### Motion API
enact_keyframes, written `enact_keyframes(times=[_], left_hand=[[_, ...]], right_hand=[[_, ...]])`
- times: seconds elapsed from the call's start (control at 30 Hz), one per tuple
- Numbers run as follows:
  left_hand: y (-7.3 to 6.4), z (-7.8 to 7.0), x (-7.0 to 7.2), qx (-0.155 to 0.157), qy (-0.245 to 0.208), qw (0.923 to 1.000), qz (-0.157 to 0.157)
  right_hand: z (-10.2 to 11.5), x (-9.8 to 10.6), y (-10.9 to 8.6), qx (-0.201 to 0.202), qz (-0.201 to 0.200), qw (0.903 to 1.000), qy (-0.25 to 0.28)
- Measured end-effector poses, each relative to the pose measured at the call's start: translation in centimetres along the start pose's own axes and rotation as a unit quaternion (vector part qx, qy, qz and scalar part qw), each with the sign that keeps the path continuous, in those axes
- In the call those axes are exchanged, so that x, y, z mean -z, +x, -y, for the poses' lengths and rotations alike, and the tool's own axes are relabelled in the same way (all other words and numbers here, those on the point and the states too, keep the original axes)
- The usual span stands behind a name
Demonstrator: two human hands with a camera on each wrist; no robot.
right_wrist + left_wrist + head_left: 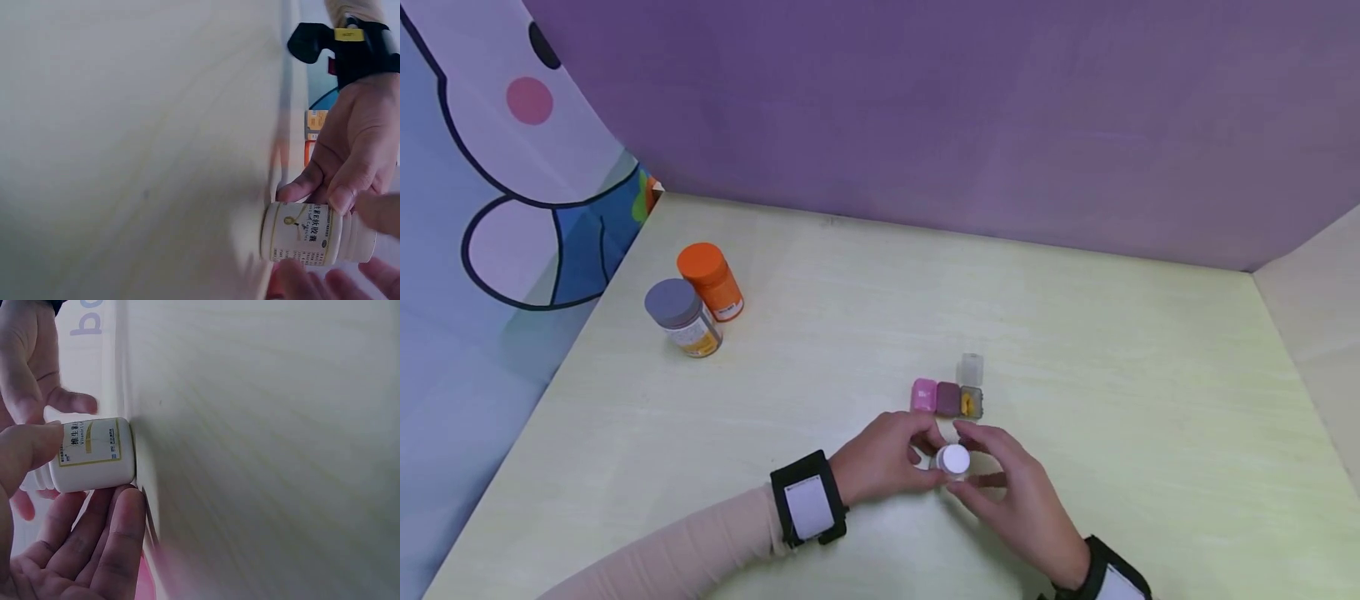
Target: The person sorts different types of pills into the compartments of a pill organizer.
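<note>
Holding btl [90, 459] upright, lower right-centre of frame, just below pillbox [948, 399]; gripping w/ curled thumb & fingers of L hand [887, 457]. Hovering R hand [1018, 487] round cap [955, 459] w/ bent fingers apart from thumb; can't tell if touching. Could tip btl, prob. by twisting cap w/ slack L grip; might bump pillbox, so near. Pointing cap up, resting base on table [1120, 375], setting long axis vert.

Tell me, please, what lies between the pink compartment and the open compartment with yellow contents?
The dark purple compartment, between the pink compartment and the open compartment; the head view shows it.
</note>
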State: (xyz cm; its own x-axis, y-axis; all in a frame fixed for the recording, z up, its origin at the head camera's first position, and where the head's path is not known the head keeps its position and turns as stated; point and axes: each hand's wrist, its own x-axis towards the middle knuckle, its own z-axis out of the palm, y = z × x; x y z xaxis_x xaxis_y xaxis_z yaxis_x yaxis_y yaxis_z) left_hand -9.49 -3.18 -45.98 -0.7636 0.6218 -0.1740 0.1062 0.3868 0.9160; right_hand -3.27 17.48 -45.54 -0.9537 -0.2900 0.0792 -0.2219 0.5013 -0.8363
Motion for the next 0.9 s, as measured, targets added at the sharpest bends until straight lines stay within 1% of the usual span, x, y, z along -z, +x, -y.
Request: enact_keyframes(times=[0.13, 0.23, 0.33, 0.43, 0.57, 0.67, 0.73, 0.8, 0.9], left_hand=[[-0.01, 0.01, 0.04, 0.002, 0.000, 1.0000, 0.000], [0.00, 0.02, 0.09, 0.004, 0.003, 1.0000, -0.001], [-0.01, 0.04, 0.12, 0.005, 0.002, 1.0000, -0.002], [0.01, 0.05, 0.12, 0.002, 0.001, 1.0000, -0.002], [0.08, 0.11, 0.11, 0.003, -0.002, 1.0000, -0.001], [0.12, 0.16, 0.11, 0.007, -0.007, 1.0000, -0.001], [0.14, 0.18, 0.11, 0.008, -0.009, 0.9999, -0.001], [0.15, 0.22, 0.12, 0.007, -0.009, 0.9999, -0.001], [0.11, 0.24, 0.14, 0.006, -0.005, 1.0000, -0.001]], right_hand=[[-0.30, 0.11, -0.36, -0.052, 0.027, 0.9963, 0.063], [-0.35, 0.07, -0.51, -0.077, 0.036, 0.9930, 0.082], [-0.37, -0.07, -0.52, -0.082, 0.032, 0.9914, 0.097], [-0.35, -0.23, -0.46, -0.098, 0.030, 0.9878, 0.118], [-0.17, -0.41, -0.09, -0.140, 0.021, 0.9819, 0.126], [-0.06, -0.61, 0.23, -0.163, 0.006, 0.9792, 0.120], [-0.04, -0.76, 0.35, -0.169, -0.005, 0.9784, 0.119], [-0.07, -0.84, 0.35, -0.167, -0.007, 0.9785, 0.121], [-0.13, -0.87, 0.14, -0.150, -0.005, 0.9819, 0.116]])
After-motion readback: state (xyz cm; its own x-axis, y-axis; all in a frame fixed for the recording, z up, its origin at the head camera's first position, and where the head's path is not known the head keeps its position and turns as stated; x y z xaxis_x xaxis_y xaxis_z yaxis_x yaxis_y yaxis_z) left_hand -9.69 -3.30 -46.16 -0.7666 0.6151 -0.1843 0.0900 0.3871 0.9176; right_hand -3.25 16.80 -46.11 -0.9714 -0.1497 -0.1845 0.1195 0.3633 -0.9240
